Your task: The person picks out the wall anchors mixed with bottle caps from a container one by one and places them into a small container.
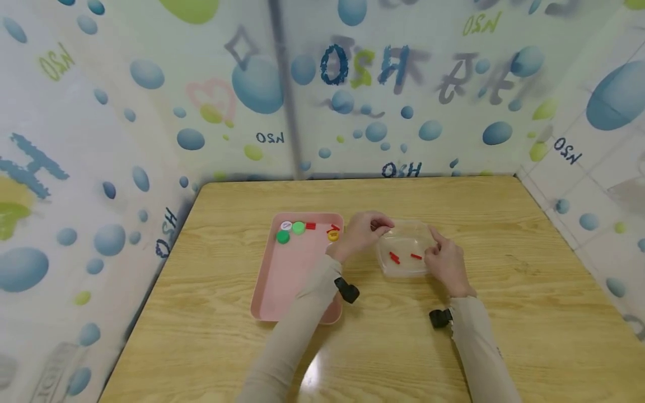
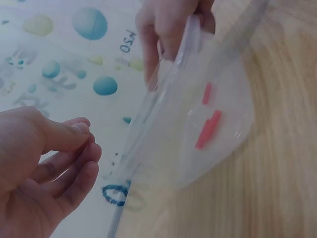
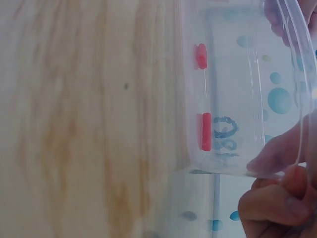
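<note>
A clear plastic box (image 1: 405, 271) stands to the right of a pink tray (image 1: 297, 285), tilted in the right wrist view. Inside it lie short red sticks (image 2: 207, 131), two of them side by side and one apart. My right hand (image 1: 448, 266) grips the box's right rim between thumb and fingers. Beside the box's far left rim is my left hand (image 1: 365, 229). In the left wrist view its thumb and index fingertips (image 2: 83, 130) meet with nothing visible between them, and the other fingers curl below.
Along the tray's far end lie a white cap (image 1: 286, 225), a light green cap (image 1: 298, 228), a dark green cap (image 1: 283, 237), a yellow cap (image 1: 333, 236) and several red sticks (image 1: 311, 226). A patterned wall (image 1: 353, 145) rises behind the wooden table (image 1: 383, 347).
</note>
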Motion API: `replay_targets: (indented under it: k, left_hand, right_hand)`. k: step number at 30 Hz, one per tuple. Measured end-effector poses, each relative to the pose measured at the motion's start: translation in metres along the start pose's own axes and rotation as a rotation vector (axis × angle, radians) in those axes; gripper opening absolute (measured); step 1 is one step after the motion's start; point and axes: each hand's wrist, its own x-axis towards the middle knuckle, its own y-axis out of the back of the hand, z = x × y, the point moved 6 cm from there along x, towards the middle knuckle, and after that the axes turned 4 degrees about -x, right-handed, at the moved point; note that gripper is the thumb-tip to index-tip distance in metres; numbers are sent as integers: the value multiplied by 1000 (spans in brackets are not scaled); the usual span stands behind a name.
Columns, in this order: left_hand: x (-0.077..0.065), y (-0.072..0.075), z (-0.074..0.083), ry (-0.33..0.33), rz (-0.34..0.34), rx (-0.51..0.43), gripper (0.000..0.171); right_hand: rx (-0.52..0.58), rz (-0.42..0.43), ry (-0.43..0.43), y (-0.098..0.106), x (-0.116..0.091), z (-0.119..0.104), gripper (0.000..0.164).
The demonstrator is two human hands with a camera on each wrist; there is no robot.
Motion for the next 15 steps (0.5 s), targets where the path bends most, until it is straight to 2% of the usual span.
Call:
replay_targets:
  k: [9, 15]
  left_hand:
    - [-15, 49, -21, 28, 113, -41, 19]
    - [-30, 75, -40, 45, 163, -58, 19]
  right_hand:
    - [-2, 13, 2, 0, 1, -1, 65]
    - [8, 8, -9, 0, 0, -1, 64]
